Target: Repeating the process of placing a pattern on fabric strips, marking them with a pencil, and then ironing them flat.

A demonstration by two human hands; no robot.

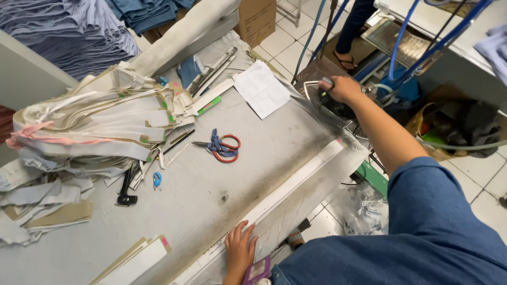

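Note:
My right hand [343, 88] reaches out past the table's right end and grips the handle of a dark steam iron [328, 108] resting there. My left hand [240, 248] lies flat, fingers apart, on a long white strip [288, 187] that runs along the near edge of the grey pressing table [190, 206]. A purple-cased device [257, 269] sits at my left wrist.
A big heap of white and beige cut strips [90, 124] covers the table's left. Red-handled scissors [222, 146] with blue cloth lie mid-table, a white paper sheet [261, 88] further back. Blue hoses [406, 37] hang by the iron. Another person's foot [346, 59] stands beyond.

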